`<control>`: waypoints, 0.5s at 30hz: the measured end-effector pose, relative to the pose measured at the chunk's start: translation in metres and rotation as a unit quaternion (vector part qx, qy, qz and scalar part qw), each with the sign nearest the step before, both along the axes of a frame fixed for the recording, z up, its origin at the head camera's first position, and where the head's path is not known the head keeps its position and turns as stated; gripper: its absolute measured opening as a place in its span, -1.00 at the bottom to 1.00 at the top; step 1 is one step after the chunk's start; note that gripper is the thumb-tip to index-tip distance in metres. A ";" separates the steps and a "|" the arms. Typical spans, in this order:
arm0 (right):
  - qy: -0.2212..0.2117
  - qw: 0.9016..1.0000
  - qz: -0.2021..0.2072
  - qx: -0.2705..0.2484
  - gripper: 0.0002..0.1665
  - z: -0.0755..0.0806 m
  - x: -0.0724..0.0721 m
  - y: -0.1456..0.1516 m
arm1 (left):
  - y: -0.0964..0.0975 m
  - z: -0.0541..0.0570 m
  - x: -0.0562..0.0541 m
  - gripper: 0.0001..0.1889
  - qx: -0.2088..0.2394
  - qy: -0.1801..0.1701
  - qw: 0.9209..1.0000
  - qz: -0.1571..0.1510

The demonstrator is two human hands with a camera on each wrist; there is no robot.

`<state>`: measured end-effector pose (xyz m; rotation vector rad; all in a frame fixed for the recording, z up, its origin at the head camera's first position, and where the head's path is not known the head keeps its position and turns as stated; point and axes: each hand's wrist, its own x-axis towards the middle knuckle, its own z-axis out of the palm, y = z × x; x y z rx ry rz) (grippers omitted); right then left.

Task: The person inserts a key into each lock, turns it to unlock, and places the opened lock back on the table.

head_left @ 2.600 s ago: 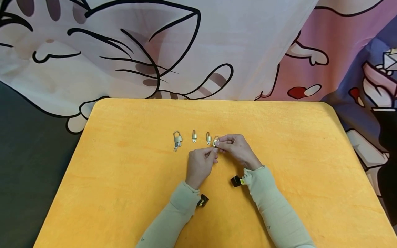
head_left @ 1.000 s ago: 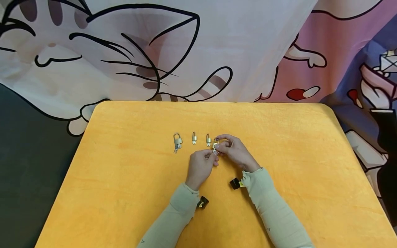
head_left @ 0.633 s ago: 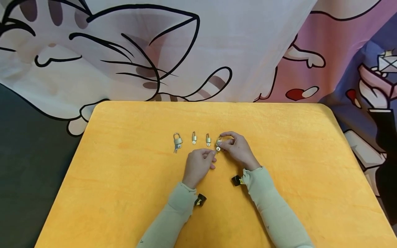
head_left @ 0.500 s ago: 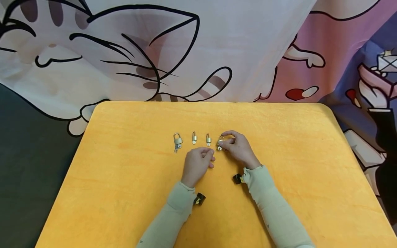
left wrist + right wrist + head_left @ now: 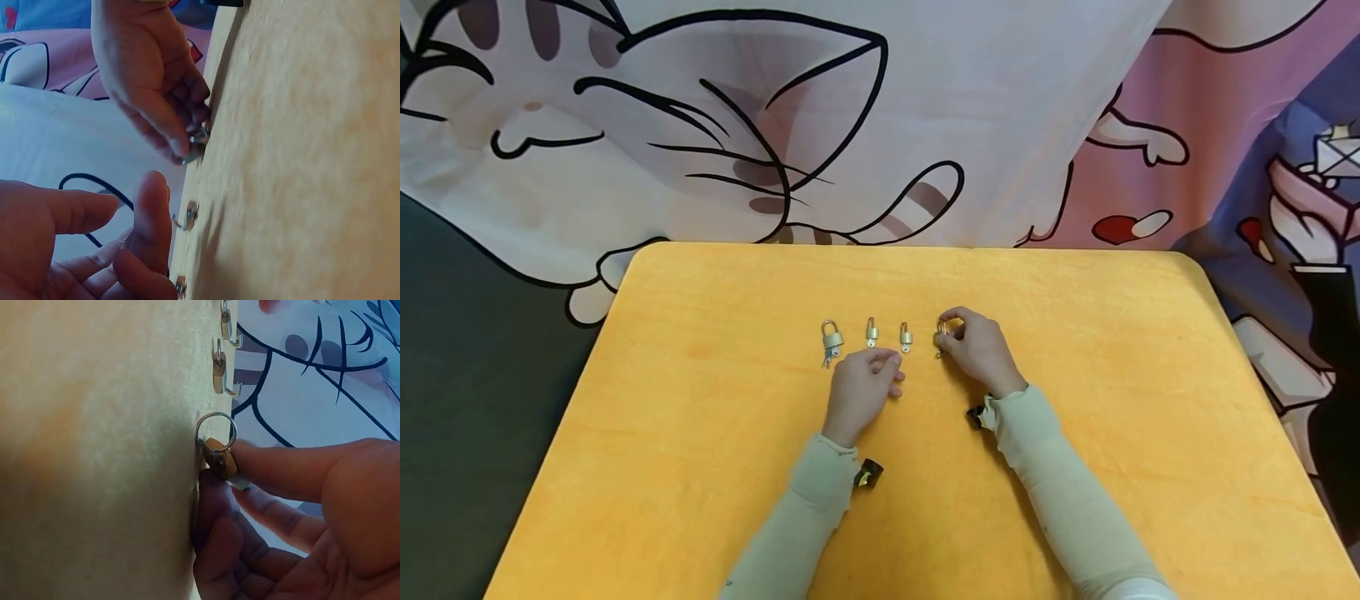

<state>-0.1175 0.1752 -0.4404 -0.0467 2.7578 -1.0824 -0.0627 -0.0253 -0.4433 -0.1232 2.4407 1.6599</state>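
Observation:
My right hand (image 5: 983, 350) pinches a small brass padlock (image 5: 220, 459) between thumb and fingers, low over the yellow table at the right end of a row. A wire ring (image 5: 216, 415) hangs from the padlock's bottom in the right wrist view. My left hand (image 5: 861, 390) hovers just in front of the row with nothing in it; its thumb and forefinger stand apart in the left wrist view. Beside that hand lie a large padlock (image 5: 832, 339) with keys (image 5: 827, 358), a small padlock (image 5: 872, 333) and another small padlock (image 5: 906, 338).
The yellow table (image 5: 700, 483) has rounded far corners. Behind it hangs a printed cloth (image 5: 1000, 100) with cartoon drawings, reaching the far edge. Dark floor (image 5: 475, 417) shows at the left. A small black device (image 5: 868, 473) is worn at the left cuff.
The left fingers have let go of the padlock's lower end, and that hand has drawn away to the left. My right hand has carried the padlock slightly right and away from me.

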 end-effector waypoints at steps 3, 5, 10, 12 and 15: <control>0.013 1.000 -0.008 0.023 -0.60 -0.001 -0.001 0.000 | -0.006 0.000 -0.002 -0.71 -0.005 0.002 1.000 0.003; 0.012 0.999 -0.011 0.029 -0.61 0.000 -0.002 0.001 | -0.010 0.000 -0.004 -0.70 -0.004 0.003 1.000 0.006; -0.006 1.000 -0.005 0.024 -0.59 0.001 -0.003 0.002 | -0.019 -0.001 -0.008 -0.70 -0.007 0.002 1.000 0.018; -0.013 1.000 -0.003 0.024 -0.59 0.002 -0.004 0.002 | -0.021 0.000 -0.010 -0.69 -0.011 0.002 1.000 0.019; -0.020 0.999 -0.001 0.029 -0.58 0.002 -0.005 0.002 | -0.024 0.002 -0.013 -0.71 -0.018 0.010 1.000 0.020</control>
